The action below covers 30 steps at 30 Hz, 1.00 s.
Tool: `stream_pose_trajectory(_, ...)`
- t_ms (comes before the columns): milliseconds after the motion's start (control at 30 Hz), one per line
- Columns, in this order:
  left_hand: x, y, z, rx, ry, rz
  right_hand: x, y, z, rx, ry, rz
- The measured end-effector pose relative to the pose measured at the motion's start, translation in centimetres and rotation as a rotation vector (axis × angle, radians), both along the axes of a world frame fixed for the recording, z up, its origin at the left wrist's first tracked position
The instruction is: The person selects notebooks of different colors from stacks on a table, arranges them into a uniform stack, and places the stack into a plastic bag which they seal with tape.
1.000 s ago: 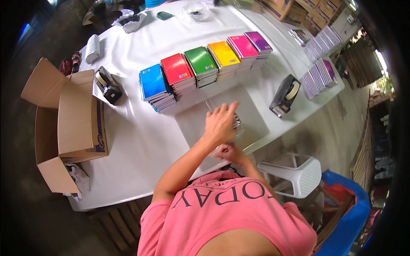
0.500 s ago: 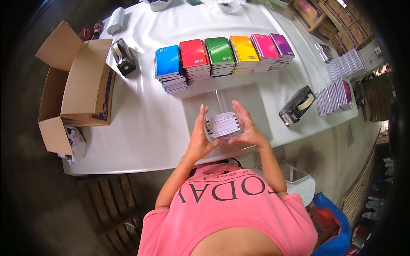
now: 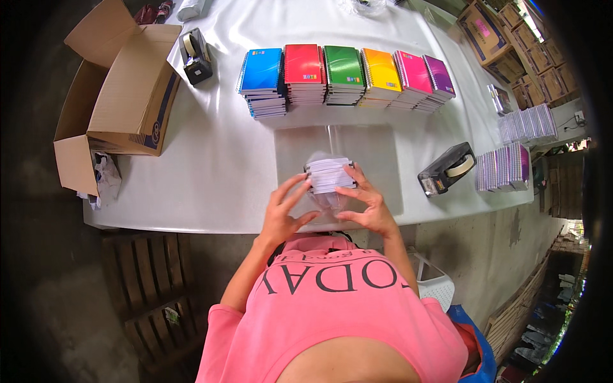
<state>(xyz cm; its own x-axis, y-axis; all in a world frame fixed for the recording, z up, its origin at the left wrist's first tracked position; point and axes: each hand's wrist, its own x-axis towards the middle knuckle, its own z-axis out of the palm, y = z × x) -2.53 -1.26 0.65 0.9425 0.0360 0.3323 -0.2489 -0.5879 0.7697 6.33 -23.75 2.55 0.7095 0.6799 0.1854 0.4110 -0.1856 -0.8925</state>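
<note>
A small stack of notebooks [image 3: 331,176], its white page edges showing, sits in a clear plastic bag [image 3: 329,203] in front of me. Under it lies a translucent mat [image 3: 380,147] on the white table. My left hand [image 3: 284,209] rests its fingertips at the stack's left side, fingers spread and thumb out near the loose plastic. On the other side, my right hand [image 3: 370,207] touches the stack's right part with spread fingertips, its thumb by the lower plastic. Neither palm wraps round the stack.
Beyond the mat stand notebook stacks in blue [image 3: 263,69], red [image 3: 304,62], green [image 3: 344,65], yellow [image 3: 380,69], pink [image 3: 414,71] and purple [image 3: 439,74]. Tape dispensers [image 3: 447,169] [image 3: 195,57] flank them. An open cardboard box [image 3: 131,96] is left; bundled notebooks [image 3: 504,167] sit right.
My hands have come down from around the stack's sides toward its near end, fingers more spread. The stack appears slightly farther up in the view. The whole view has shifted a little.
</note>
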Motion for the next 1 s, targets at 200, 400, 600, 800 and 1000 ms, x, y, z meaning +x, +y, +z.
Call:
stream_pose_trajectory(200, 0.5, 0.8, 0.1, -0.001, 0.003, -0.112, 2.0, -1.1, 0.3, -0.141, -0.147, -0.001)
stream_pose_trajectory(400, 2.1, 1.0, 2.6, 0.459, 0.115, -0.207, 4.0, 0.2, 2.7, -0.446, -0.439, 0.221)
stream_pose_trajectory(600, 3.2, 0.3, 4.1, 0.709, 0.044, -0.202, 6.0, -1.3, 2.2, -0.021, 0.016, 0.281)
stream_pose_trajectory(800, 3.8, 0.4, 5.0, 0.788, -0.005, -0.309, 11.2, 2.2, 2.3, -0.169, 0.487, 0.151)
stream_pose_trajectory(1000, 5.6, 1.8, 4.8, 0.674, 0.031, -0.469, 11.6, 4.6, 4.7, 0.646, 0.490, -0.346)
